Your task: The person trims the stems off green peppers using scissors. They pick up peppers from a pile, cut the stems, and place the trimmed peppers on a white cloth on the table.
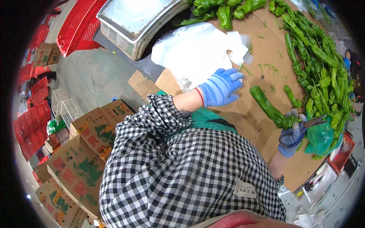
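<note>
My left hand (221, 87), in a blue knit glove with a red-edged cuff, is over the lower right edge of a stack of white plastic bags (196, 54). Its fingers are apart and I see nothing held in it. My right hand (291, 139), in a darker, worn blue glove, is closed around the stem end of a long green pepper (265, 105). The same hand holds scissors (315, 122), whose metal blades point right. A shorter green pepper (292, 96) lies on the cardboard (268, 59) just above this hand.
A long heap of green peppers (319, 57) lines the right side, with more peppers (225, 14) at the top. Green plastic (320, 134) lies near my right hand. A scale with a metal pan (139, 17) stands upper left, near a red crate (78, 28). Printed cartons (77, 168) are at left.
</note>
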Available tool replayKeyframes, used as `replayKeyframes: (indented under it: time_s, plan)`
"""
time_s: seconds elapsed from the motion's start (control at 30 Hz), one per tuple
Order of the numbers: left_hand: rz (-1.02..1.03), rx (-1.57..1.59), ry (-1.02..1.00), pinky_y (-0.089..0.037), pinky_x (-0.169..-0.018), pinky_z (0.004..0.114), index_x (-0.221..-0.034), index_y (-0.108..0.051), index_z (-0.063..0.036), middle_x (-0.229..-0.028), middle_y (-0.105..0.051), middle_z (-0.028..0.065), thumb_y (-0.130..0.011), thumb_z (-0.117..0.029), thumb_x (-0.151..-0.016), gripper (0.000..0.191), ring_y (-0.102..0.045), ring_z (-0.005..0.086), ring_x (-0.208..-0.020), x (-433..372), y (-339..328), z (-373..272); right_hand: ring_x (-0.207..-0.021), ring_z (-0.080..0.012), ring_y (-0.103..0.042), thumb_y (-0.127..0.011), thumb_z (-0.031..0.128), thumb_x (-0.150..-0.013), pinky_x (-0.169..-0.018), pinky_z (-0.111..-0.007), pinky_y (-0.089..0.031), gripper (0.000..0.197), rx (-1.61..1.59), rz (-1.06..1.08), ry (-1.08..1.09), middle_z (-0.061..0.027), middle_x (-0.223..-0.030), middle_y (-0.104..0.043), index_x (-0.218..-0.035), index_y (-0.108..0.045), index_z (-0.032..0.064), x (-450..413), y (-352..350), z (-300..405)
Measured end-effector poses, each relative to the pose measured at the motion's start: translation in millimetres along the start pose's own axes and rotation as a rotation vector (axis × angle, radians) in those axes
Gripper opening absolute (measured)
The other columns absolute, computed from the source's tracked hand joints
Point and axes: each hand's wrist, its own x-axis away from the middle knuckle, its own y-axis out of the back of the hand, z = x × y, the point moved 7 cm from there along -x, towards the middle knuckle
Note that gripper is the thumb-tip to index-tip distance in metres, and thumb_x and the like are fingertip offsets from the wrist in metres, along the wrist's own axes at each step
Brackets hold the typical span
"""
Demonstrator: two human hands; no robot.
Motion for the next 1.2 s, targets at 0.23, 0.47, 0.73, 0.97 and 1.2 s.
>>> replayKeyframes:
  time_s: [0.23, 0.47, 0.73, 0.97, 1.2]
  plan:
    - [0.082, -0.3, 0.218, -0.006, -0.102, 0.071, -0.144, -0.029, -0.0145, -0.153, -0.02, 0.0117, -0.053, -0.057, -0.081, 0.08, -0.014, 0.0388, -0.14, 6, -56, 39, -0.103, -0.0309, -0.058, -0.069, 0.016, -0.078, -0.089, -0.044, -0.049, 0.046, 0.008, 0.002, -0.007, -0.0188, -0.117, -0.056, -0.119, -0.049, 0.0105, -1, 4, -6]
    - [-0.008, -0.334, 0.279, -0.004, -0.101, 0.073, -0.144, -0.031, -0.0157, -0.152, -0.021, 0.0118, -0.052, -0.062, -0.08, 0.082, -0.012, 0.0379, -0.141, -6, -68, 42, -0.105, -0.0305, -0.057, -0.068, 0.017, -0.078, -0.094, -0.045, -0.046, 0.05, 0.025, 0.012, -0.018, -0.019, -0.118, -0.055, -0.122, -0.046, 0.0096, 3, 3, -7]
    - [-0.003, -0.362, 0.283, -0.006, -0.101, 0.073, -0.144, -0.031, -0.0167, -0.153, -0.02, 0.0111, -0.053, -0.06, -0.081, 0.08, -0.011, 0.0377, -0.141, -7, -65, 41, -0.105, -0.0319, -0.058, -0.069, 0.014, -0.076, -0.092, -0.045, -0.047, 0.051, 0.003, 0.004, -0.048, -0.0192, -0.12, -0.055, -0.122, -0.047, 0.0096, 4, 4, -9]
    - [-0.007, -0.351, 0.281, -0.005, -0.101, 0.073, -0.144, -0.03, -0.0165, -0.154, -0.018, 0.0113, -0.053, -0.059, -0.081, 0.079, -0.01, 0.0378, -0.141, -6, -66, 42, -0.106, -0.0322, -0.057, -0.069, 0.014, -0.076, -0.092, -0.046, -0.047, 0.049, -0.013, 0.026, -0.063, -0.0193, -0.119, -0.055, -0.121, -0.049, 0.0098, 6, 1, -9]
    - [0.005, -0.352, 0.282, -0.004, -0.101, 0.073, -0.145, -0.03, -0.0164, -0.154, -0.017, 0.0117, -0.053, -0.058, -0.082, 0.079, -0.01, 0.0379, -0.141, -6, -66, 43, -0.107, -0.0313, -0.056, -0.068, 0.014, -0.076, -0.094, -0.045, -0.046, 0.049, -0.016, 0.014, -0.064, -0.0186, -0.119, -0.055, -0.121, -0.048, 0.0094, 10, -1, -10]
